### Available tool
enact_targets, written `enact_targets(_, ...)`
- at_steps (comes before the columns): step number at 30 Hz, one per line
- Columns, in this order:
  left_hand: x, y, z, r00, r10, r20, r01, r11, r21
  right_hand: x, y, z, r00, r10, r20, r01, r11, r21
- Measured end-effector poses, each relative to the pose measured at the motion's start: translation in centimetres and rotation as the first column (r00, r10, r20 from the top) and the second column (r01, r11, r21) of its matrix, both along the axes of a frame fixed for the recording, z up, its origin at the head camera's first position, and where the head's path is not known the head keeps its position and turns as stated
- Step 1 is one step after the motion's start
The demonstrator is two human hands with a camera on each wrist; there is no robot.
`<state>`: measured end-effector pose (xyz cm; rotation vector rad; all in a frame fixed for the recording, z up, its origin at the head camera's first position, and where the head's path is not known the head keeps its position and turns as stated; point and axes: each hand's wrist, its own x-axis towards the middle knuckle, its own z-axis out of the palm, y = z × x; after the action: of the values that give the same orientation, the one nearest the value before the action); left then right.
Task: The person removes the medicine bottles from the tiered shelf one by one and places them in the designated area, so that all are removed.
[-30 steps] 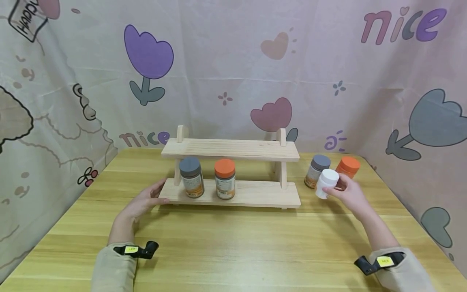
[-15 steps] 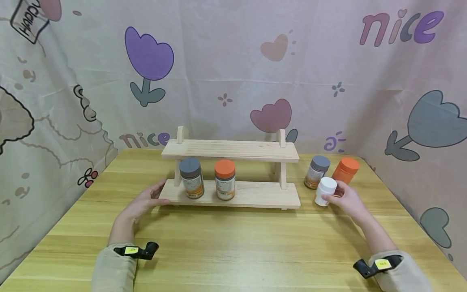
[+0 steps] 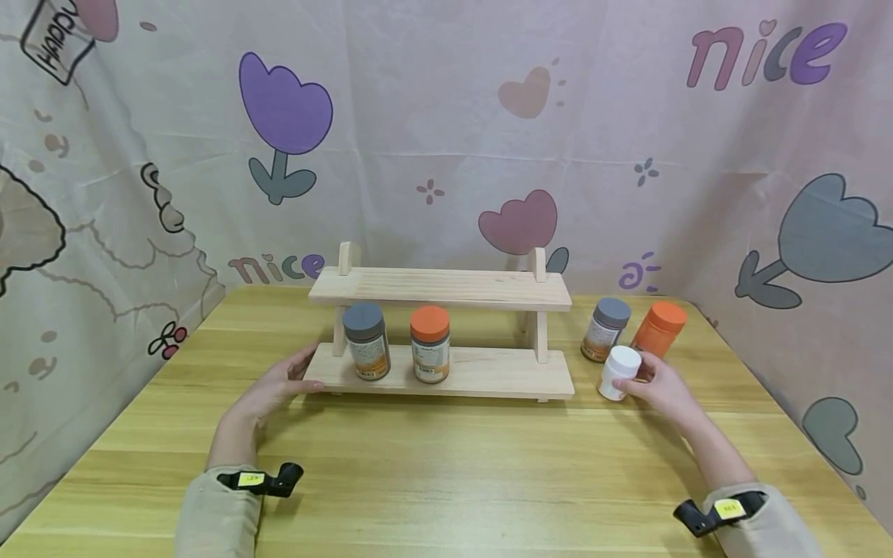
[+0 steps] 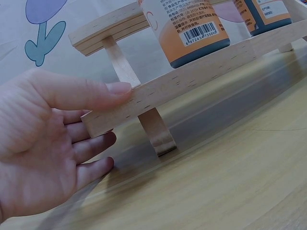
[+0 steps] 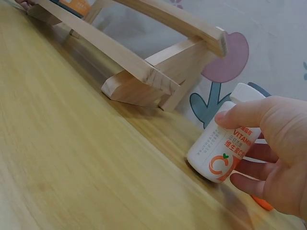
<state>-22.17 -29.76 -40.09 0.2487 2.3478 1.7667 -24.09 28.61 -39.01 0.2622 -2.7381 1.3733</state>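
My right hand [image 3: 659,385] holds a small white vitamin bottle [image 5: 218,151] between thumb and fingers, its base at or very near the tabletop. Just behind it are a grey-capped bottle [image 3: 604,333] and an orange bottle [image 3: 657,329]. At the left end of a two-tier wooden shelf [image 3: 502,370], my left hand [image 4: 53,129] grips the lower board, thumb on its top edge and fingers around the end and underneath. On that board stand a grey-capped bottle [image 3: 367,345] and, to its right, an orange-capped bottle [image 3: 430,346].
The shelf's upper board [image 3: 439,287] bears no bottles. A wood-grain table [image 3: 446,480] lies under everything. Behind and along the sides hangs a printed cloth [image 3: 418,116] with tulips and lettering. Each sleeve carries a black strap [image 3: 261,480] near the wrist.
My right hand has lowered the white bottle toward me and slightly left, so more of the orange bottle shows. The left hand and the shelf have stayed in place.
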Motion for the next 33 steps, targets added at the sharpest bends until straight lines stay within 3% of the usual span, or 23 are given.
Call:
enact_targets(19, -0.1, -0.1, -0.1, 1.000, -0.003, 0.007, 0.003, 1.000, 0.005, 0.2, 0.3, -0.6, 1.000, 0.007, 0.012, -0.007, 1.000, -0.014)
enact_targets(27, -0.2, -0.1, 0.1, 0.999, -0.034, -0.007, 0.034, 0.999, 0.018, 0.6, 0.5, 0.4, 0.999, 0.031, 0.013, -0.030, 0.995, -0.099)
enact_targets(33, -0.1, 0.0, 0.2, 0.999, -0.035, -0.012, 0.035, 0.999, 0.023, 0.8, 0.9, 1.6, 0.997, 0.016, -0.075, -0.025, 0.992, -0.121)
